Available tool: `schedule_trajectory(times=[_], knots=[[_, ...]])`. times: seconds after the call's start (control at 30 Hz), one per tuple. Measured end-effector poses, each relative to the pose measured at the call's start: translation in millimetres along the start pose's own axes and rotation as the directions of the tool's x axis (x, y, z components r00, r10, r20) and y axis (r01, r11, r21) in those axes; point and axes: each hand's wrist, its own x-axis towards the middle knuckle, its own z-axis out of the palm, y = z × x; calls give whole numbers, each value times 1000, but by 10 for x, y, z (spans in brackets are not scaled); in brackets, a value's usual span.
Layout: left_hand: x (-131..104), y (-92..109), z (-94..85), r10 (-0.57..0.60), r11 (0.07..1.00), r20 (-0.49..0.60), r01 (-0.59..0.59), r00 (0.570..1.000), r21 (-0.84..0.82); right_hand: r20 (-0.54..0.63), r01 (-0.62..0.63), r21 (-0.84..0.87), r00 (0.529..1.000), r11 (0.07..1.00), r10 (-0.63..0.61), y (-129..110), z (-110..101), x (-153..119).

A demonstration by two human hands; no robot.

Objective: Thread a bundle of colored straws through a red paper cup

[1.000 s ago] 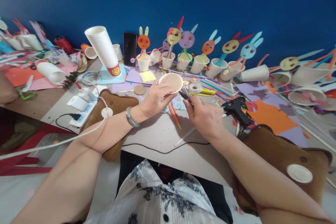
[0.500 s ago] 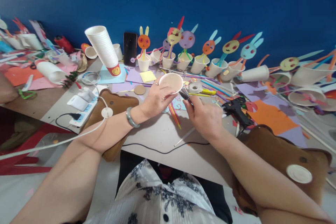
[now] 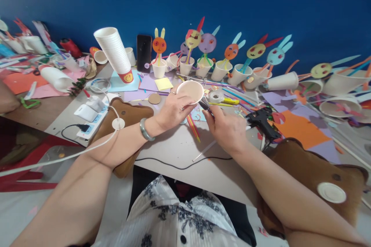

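A white paper cup (image 3: 191,89) is tipped so its open mouth faces me, with my left hand (image 3: 171,112) closed round its near side. My right hand (image 3: 227,127) grips a dark-handled tool (image 3: 204,105), its front end at the cup's right rim; the tool's tip is too small to make out. Below the cup, red and yellow strips (image 3: 193,128) lie on the table. A roll of tape (image 3: 216,96) and a yellow cutter (image 3: 231,101) rest just beyond my right hand.
Cups with paper rabbit heads (image 3: 159,68) line the wall. A tall cup stack (image 3: 112,50) and a phone (image 3: 144,54) stand left of them. A black glue gun (image 3: 264,122) is at right, a power strip (image 3: 94,121) at left. At the far left edge shows another person's arm.
The view has shifted very slightly. Both hands, the cup and the tool keep nearly the same positions and grips.
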Motion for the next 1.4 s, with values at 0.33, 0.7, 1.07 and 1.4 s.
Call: schedule_trajectory(times=[0.33, 0.7, 1.07, 1.4], knots=[[-10, -43, 30, 0, 999, 19, 0, 1000, 33, 290, -158, 481, 957, 863, 13, 26, -14, 72], [-5, -41, 30, -1, 999, 25, 0, 1000, 49, 401, -263, 528, 915, 807, 36, 19, -19, 93], [-13, -17, 8, 16, 999, 34, -17, 999, 30, 43, -5, -27, 999, 1000, 7, -2, 4, 13], [-8, -5, -7, 25, 997, 51, -29, 998, 72, 209, -121, 394, 977, 911, 40, -6, -6, 59]])
